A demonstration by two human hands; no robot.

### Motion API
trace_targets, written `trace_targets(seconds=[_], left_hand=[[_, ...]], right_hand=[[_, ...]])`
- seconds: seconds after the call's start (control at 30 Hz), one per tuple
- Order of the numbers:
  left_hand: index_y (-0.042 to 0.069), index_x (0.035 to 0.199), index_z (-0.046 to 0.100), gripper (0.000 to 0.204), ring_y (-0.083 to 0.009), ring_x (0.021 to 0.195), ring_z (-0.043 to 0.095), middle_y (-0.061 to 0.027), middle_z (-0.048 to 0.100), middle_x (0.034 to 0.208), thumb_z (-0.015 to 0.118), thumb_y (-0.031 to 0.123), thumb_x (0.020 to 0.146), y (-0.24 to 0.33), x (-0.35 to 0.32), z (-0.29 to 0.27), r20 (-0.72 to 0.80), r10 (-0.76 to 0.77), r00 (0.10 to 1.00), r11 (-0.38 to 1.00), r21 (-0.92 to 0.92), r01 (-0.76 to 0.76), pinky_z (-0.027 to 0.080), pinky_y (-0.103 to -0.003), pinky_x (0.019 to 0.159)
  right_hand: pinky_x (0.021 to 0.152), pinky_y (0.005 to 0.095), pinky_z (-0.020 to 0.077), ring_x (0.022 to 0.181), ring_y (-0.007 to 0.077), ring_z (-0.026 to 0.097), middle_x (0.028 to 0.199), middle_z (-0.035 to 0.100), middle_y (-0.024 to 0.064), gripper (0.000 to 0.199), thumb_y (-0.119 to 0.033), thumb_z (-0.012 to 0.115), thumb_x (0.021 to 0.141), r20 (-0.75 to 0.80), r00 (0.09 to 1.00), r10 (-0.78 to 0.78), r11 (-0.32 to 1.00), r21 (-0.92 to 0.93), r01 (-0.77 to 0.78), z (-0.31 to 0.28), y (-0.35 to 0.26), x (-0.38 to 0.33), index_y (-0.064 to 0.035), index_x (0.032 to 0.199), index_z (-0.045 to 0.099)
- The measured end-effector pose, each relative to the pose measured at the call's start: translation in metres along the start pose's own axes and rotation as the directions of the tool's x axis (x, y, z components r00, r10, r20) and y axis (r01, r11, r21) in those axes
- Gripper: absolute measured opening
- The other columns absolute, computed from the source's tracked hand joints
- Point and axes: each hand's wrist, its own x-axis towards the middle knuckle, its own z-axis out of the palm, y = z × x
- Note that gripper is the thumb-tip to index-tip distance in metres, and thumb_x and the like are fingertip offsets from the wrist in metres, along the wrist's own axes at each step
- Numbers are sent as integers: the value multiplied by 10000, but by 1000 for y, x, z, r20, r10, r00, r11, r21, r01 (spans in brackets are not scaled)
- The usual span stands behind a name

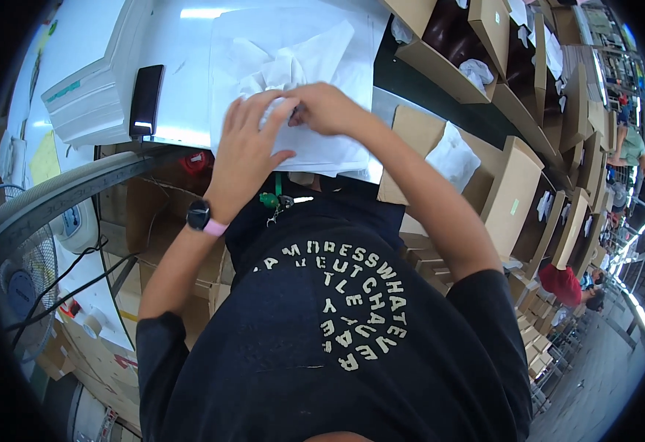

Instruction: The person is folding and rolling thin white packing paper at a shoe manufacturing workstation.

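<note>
Head view shows the left hand spread flat on crumpled white tissue paper lying on the white bench, while the right hand pinches its fold just beside.

1. The one view comes from a camera on my head, looking steeply down my chest and black shirt to the worktop.
2. It sits close: my torso fills the lower middle of the frame, my forearms rise to the upper centre.
3. The fisheye bends edges; open cardboard boxes curve along the right, a fan at lower left.
</note>
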Motion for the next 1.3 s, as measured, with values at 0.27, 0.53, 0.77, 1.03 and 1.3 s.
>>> trace_targets(seconds=[0.27, 0.53, 0.77, 1.03, 1.3], left_hand=[[34, 1191, 756, 233, -374, 1077, 776, -179, 778, 1163, 789, 62, 961, -51, 35, 50, 285, 28, 958, 979, -200, 31, 617, -461, 938], [-42, 1160, 815, 233, -342, 918, 832, -240, 829, 1005, 672, -9, 979, -95, 68, 67, 445, -69, 893, 885, -386, 261, 634, -392, 863], [21, 1357, 733, 530, -346, 1236, 710, -162, 753, 1305, 895, 89, 857, -30, 81, 48, 70, 109, 992, 991, 74, -114, 567, -433, 1079], [1, 1541, 602, 669, -336, 1337, 617, -153, 667, 1434, 836, 135, 929, -28, 32, 80, 97, 104, 990, 984, 136, -117, 508, -448, 1187], [66, 1544, 638, 558, -370, 1328, 633, -151, 687, 1431, 771, 147, 1009, -53, 50, 83, 146, 67, 987, 998, -8, -66, 519, -469, 1162]], right_hand=[[1097, 459, 562, 1306, 326, 738, 1314, 832, 133, 646, -355, 891, 955, 330, 937, 117, 921, 318, -227, -43, 27, 26, -145, 1527, 676], [1104, 461, 561, 1231, 381, 699, 1313, 785, 157, 507, -303, 905, 910, -308, 933, -187, 949, -302, 91, -26, -25, -19, -80, 1344, 770], [960, 441, 617, 1038, 389, 766, 1089, 839, 168, 241, -191, 865, 938, -214, 974, 78, 985, -135, -109, -21, 34, 8, -39, 1125, 858], [948, 445, 630, 1008, 338, 814, 1193, 856, 148, 326, -250, 825, 984, -19, 987, 162, 981, -106, -163, -42, 48, 38, -105, 1274, 860], [974, 476, 614, 1100, 402, 772, 1217, 806, 195, 313, -80, 671, 1004, -788, 553, 269, 836, -94, -540, -92, 70, -52, -52, 1297, 779]])
